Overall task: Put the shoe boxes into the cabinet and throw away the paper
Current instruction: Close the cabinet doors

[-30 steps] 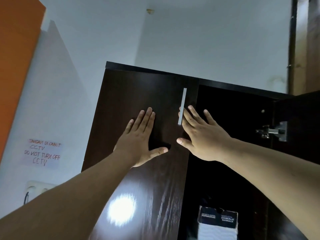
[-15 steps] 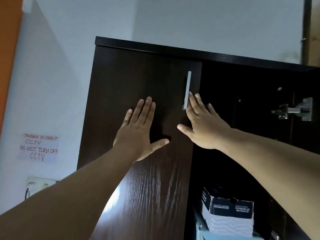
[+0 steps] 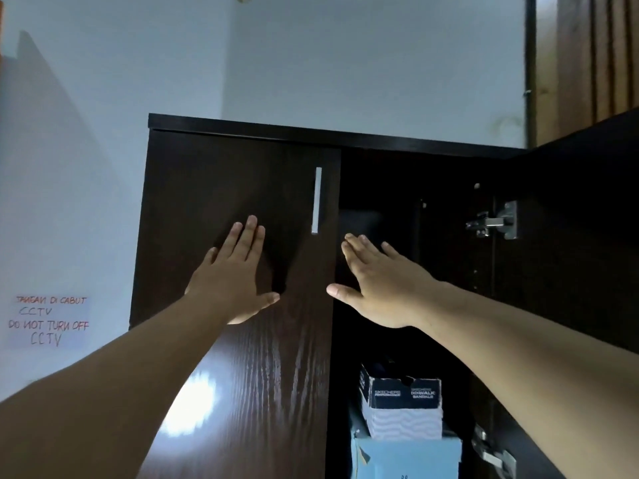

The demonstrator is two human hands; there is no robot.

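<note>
The left hand (image 3: pixel 230 283) is lying flat against the closed left door (image 3: pixel 238 236) of the dark cabinet (image 3: pixel 311 131), fingers straight and spread – its grip is wide open and holding nothing. Just up and to the right of it, the silver handle (image 3: pixel 316 200) is running upright along the door's edge. The right hand (image 3: pixel 377 285) is reaching past that edge at the dark opening, fingers stretched out, its grip likewise open and empty; whether it is touching the door I cannot tell. Below the right hand, inside the cabinet, a dark-and-white shoe box (image 3: pixel 403 406) is sitting on top of a light blue shoe box (image 3: pixel 408 458). Off to the right, the other door (image 3: pixel 587 236) is standing open – its metal hinge (image 3: pixel 494 221) is showing. Left of the left hand, a handwritten note (image 3: pixel 48 319) is sticking to the wall.
</note>
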